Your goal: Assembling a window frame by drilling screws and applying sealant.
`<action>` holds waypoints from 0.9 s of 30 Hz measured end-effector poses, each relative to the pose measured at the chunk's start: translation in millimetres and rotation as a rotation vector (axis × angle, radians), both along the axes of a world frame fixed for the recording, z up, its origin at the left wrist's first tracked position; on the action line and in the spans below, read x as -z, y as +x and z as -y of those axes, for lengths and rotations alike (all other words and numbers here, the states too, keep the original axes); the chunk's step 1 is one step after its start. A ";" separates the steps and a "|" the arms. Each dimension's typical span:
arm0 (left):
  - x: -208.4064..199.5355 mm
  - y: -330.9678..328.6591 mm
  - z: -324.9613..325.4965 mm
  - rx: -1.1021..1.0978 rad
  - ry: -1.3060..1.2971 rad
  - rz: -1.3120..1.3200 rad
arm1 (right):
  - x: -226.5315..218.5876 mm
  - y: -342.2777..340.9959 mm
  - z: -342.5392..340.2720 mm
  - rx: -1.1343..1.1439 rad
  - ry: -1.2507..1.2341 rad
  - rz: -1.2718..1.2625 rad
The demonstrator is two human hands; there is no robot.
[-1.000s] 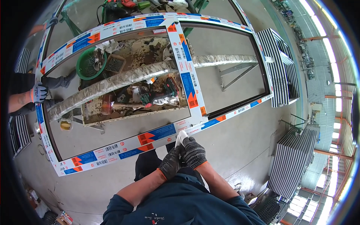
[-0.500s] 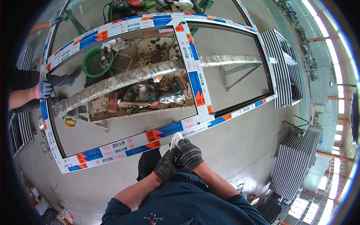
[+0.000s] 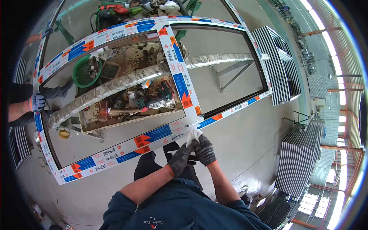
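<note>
Both my hands wear dark grey knit gloves and meet at the near edge of a large metal window frame (image 3: pixel 155 135). Printed white, blue and orange film covers the frame. Between my gloves is a white, tapered piece (image 3: pixel 194 134), its tip close to the joint where the middle bar (image 3: pixel 180 74) meets the near rail. My right hand (image 3: pixel 204 150) is closed around its upper part. Lower down, my left hand (image 3: pixel 180 160) is closed on the same white piece. My fingers hide its lower part, and its exact kind is unclear.
A wrapped beam (image 3: pixel 115 83) runs under the frame. Below lies a worn bench top (image 3: pixel 126 122) with a cordless drill (image 3: pixel 165 91) and a green bucket (image 3: pixel 86 82). At left, another person's gloved hand (image 3: pixel 37 102) rests on the frame. Stacked profiles (image 3: pixel 301 161) stand at right.
My hands and the white piece have moved right along the near rail, toward the joint. The frame appears shifted left in view. The other person's hand stays on the frame.
</note>
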State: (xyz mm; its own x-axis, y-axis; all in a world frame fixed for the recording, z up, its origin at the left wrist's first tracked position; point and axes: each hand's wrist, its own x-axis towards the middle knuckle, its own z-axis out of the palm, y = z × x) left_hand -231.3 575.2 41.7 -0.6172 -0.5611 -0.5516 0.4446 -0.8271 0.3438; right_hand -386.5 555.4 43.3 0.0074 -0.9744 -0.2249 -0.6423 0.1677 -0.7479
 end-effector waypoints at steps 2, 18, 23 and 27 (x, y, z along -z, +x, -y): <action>7.0 -16.5 8.0 -0.018 0.010 0.001 | 0.6 -10.2 12.4 0.063 0.058 0.002; -0.8 21.4 -25.1 -0.220 0.047 0.264 | 21.8 46.2 -10.0 0.081 0.208 0.427; 4.0 48.0 -40.9 -0.167 -0.046 0.341 | 20.7 69.5 -18.8 0.042 0.224 0.429; -0.7 59.8 -41.4 -0.155 0.047 0.238 | 23.6 69.2 -23.5 -0.098 0.154 0.296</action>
